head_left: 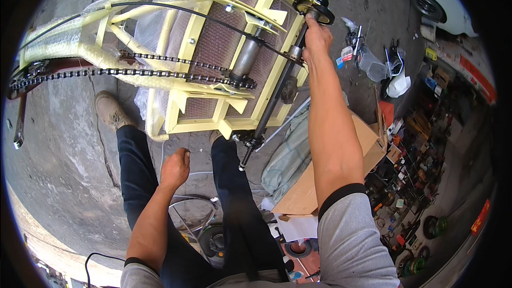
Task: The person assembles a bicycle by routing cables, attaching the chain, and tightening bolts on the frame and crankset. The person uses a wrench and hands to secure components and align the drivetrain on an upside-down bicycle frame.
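A pale yellow metal frame (194, 48), partly in clear wrap, lies in front of me. Across its right end runs a black axle (274, 96) with a hub at each end. My right hand (318, 37) is wrapped round the axle, just below the black hub (314, 10) at its far end. My left hand (175, 168) hangs curled in the air near my knees, away from the frame; nothing shows in it. A chain (144, 73) runs left from a sprocket by a grey metal cylinder (248, 52). Above them a black cable (176, 8) reaches the axle.
On the right stand an opened cardboard box (304, 186) and a grey-green sheet (290, 146). Bagged parts (373, 64) lie on the concrete beyond. Many tools and parts (410, 181) clutter the far right, below a white vehicle (442, 0). A wrench (20, 128) lies far left.
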`<state>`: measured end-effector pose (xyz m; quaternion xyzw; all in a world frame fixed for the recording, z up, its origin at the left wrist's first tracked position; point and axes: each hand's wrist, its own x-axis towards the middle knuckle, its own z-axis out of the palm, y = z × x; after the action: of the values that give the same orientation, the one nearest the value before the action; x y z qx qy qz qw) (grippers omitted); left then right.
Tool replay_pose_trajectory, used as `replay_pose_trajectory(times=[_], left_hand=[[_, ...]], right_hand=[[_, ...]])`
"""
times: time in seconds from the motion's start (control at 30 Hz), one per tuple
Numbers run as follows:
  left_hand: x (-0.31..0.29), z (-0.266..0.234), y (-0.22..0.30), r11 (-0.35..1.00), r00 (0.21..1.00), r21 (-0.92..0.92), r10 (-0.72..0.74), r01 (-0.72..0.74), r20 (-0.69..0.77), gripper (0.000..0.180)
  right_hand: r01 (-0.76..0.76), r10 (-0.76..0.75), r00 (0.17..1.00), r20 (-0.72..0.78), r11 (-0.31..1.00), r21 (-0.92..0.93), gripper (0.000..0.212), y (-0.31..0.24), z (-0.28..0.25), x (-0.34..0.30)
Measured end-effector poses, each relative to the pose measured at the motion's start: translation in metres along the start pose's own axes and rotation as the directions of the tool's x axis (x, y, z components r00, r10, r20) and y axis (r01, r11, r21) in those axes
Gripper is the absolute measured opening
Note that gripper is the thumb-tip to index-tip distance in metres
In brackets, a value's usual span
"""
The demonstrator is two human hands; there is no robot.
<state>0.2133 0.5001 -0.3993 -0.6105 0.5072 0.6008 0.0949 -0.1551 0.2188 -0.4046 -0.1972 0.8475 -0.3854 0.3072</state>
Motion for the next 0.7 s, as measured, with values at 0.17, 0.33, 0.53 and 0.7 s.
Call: replay_pose_trajectory(times=[0.17,0.33,0.53,0.7], left_hand=[[0.0,0.001,0.0,1.0,1.0,0.011,-0.014,0.014,0.009,0.026],[0.0,0.002,-0.001,1.0,1.0,0.015,-0.005,0.005,0.014,0.025],[0.001,0.004,-0.001,0.997,1.0,0.08,0.013,-0.014,0.012,0.023],[0.002,0.005,-0.002,0.997,1.0,0.068,0.021,-0.022,0.021,0.023]], right_hand=[[-0.147,0.107,0.962,0.25,0.978,0.149,0.037,0.002,-0.01,0.001],[-0.304,0.181,0.887,0.426,0.921,0.243,0.044,0.007,-0.019,0.011],[-0.355,0.164,0.84,0.517,0.887,0.295,0.042,0.011,-0.024,0.018],[-0.278,0.133,0.896,0.424,0.912,0.301,0.033,0.017,-0.024,0.015]])
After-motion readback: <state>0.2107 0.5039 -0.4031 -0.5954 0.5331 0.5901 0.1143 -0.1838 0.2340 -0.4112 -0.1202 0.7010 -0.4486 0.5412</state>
